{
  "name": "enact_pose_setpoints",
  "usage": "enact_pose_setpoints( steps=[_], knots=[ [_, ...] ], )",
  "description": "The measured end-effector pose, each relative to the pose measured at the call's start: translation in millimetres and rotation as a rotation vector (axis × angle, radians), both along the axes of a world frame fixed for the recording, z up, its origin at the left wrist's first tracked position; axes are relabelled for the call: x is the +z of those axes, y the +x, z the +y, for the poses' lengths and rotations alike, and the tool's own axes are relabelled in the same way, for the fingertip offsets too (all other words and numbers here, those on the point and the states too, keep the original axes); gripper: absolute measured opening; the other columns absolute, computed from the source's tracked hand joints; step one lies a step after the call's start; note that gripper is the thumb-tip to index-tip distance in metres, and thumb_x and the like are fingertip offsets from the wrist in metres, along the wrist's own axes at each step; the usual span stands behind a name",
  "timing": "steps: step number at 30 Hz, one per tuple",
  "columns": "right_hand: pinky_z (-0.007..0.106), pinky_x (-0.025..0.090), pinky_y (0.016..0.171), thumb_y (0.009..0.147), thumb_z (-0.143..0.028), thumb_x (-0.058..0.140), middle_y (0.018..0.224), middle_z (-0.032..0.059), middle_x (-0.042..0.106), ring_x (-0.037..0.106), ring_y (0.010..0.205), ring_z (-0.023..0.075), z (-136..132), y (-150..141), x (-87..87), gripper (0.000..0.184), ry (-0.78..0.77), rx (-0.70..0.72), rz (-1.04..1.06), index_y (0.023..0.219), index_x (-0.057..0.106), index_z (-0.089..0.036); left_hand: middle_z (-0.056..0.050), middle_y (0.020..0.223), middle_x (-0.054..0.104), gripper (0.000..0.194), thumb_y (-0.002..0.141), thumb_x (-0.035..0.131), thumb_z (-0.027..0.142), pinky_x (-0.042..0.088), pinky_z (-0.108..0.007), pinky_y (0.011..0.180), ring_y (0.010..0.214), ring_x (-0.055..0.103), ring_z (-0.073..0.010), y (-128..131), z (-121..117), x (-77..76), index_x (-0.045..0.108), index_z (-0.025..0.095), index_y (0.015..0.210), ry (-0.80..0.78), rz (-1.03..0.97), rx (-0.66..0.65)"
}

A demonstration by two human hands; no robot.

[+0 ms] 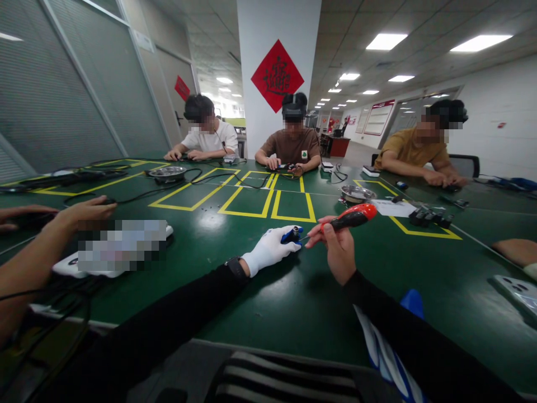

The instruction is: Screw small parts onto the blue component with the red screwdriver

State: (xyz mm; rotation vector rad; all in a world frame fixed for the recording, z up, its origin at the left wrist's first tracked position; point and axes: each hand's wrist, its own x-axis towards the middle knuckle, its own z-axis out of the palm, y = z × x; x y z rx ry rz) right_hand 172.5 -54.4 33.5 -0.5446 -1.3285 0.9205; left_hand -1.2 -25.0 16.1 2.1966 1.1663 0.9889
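Observation:
My left hand wears a white glove and rests on the green table, its fingers closed on a small blue part with a metal end. My right hand is bare and grips a red-and-black screwdriver. The screwdriver's thin tip points left at the blue part, close to it or touching it. Both my sleeves are black.
Three people sit across the table, and a co-worker's hand rests at the left. A metal bowl stands beyond the screwdriver, with another metal bowl at the far left. Black cables, yellow tape lines and small dark parts lie around.

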Motion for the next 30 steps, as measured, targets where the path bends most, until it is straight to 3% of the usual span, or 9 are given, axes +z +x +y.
enact_pose_setpoints(
  steps=[5,10,13,16,19,22,24,27,30],
  knots=[
    [0.031,0.055,0.065,0.088,-0.032,0.054,0.087,0.0006,0.067,0.066,0.061,0.0124,0.2,1.3,5.6,0.026,-0.091,0.059,0.004,0.112,0.051,-0.021,-0.002,0.099,0.070,0.035,0.078,0.061,0.035,0.050,-0.032,0.082,0.090,0.064,-0.0218,1.7,-3.8,4.0,0.065,0.019,0.109,-0.006,-0.003,0.001],
    [0.027,0.053,0.053,0.077,-0.028,0.069,0.081,0.0006,0.069,0.062,0.050,0.0114,-4.4,-2.2,10.5,0.023,-0.051,-0.032,-0.038,0.091,0.053,-0.019,-0.003,0.103,0.070,0.041,0.076,0.062,0.032,0.050,-0.032,0.086,0.094,0.063,-0.0223,2.6,-2.9,2.3,0.063,0.020,0.115,-0.018,-0.034,0.013],
    [0.026,0.051,0.049,0.078,-0.027,0.069,0.070,-0.0026,0.067,0.062,0.047,0.0119,-5.5,-3.6,8.6,0.021,-0.032,-0.050,-0.033,0.086,0.050,-0.020,-0.003,0.103,0.070,0.042,0.075,0.063,0.030,0.049,-0.033,0.088,0.094,0.063,-0.0226,2.8,-2.6,1.7,0.064,0.019,0.116,-0.033,-0.045,0.022],
    [0.028,0.053,0.054,0.084,-0.028,0.061,0.072,-0.0038,0.065,0.063,0.051,0.0120,-5.4,-3.5,4.5,0.019,-0.029,-0.026,0.014,0.098,0.051,-0.021,-0.004,0.100,0.071,0.041,0.075,0.063,0.030,0.049,-0.033,0.087,0.092,0.064,-0.0223,2.4,-4.5,3.8,0.064,0.018,0.114,-0.035,-0.038,0.023],
    [0.031,0.054,0.062,0.089,-0.031,0.052,0.087,0.0002,0.067,0.064,0.058,0.0115,-4.4,-2.2,2.5,0.026,-0.043,-0.016,0.030,0.113,0.051,-0.021,-0.003,0.097,0.071,0.040,0.076,0.063,0.032,0.050,-0.034,0.087,0.090,0.064,-0.0220,1.8,-6.1,5.6,0.065,0.019,0.113,-0.021,-0.020,0.019],
    [0.027,0.051,0.051,0.086,-0.033,0.058,0.095,0.0039,0.069,0.058,0.049,0.0084,-2.3,-0.6,3.8,0.028,-0.049,-0.093,-0.042,0.109,0.055,-0.019,-0.003,0.094,0.071,0.042,0.076,0.064,0.033,0.050,-0.035,0.086,0.089,0.065,-0.0223,1.7,-5.0,4.0,0.063,0.019,0.116,-0.010,-0.010,0.038],
    [0.024,0.047,0.044,0.081,-0.032,0.065,0.091,0.0037,0.070,0.054,0.043,0.0072,-0.8,0.2,4.9,0.024,-0.036,-0.120,-0.060,0.099,0.056,-0.018,-0.004,0.095,0.071,0.044,0.076,0.063,0.034,0.049,-0.035,0.086,0.089,0.065,-0.0225,1.6,-3.2,1.8,0.062,0.019,0.117,-0.008,-0.002,0.048],
    [0.024,0.048,0.046,0.079,-0.029,0.067,0.080,-0.0003,0.070,0.057,0.044,0.0089,1.2,1.0,4.5,0.021,-0.014,-0.116,-0.020,0.088,0.050,-0.020,-0.005,0.102,0.070,0.045,0.077,0.062,0.037,0.049,-0.034,0.086,0.092,0.064,-0.0225,1.4,-0.9,-0.3,0.061,0.020,0.119,-0.002,0.021,0.047],
    [0.025,0.050,0.051,0.084,-0.029,0.062,0.075,-0.0032,0.067,0.061,0.050,0.0106,3.3,1.6,1.9,0.022,-0.042,-0.091,0.042,0.099,0.049,-0.022,-0.004,0.106,0.069,0.044,0.079,0.061,0.037,0.049,-0.032,0.085,0.093,0.064,-0.0220,1.1,-0.7,0.7,0.060,0.021,0.120,0.001,0.045,0.042]
  ],
)
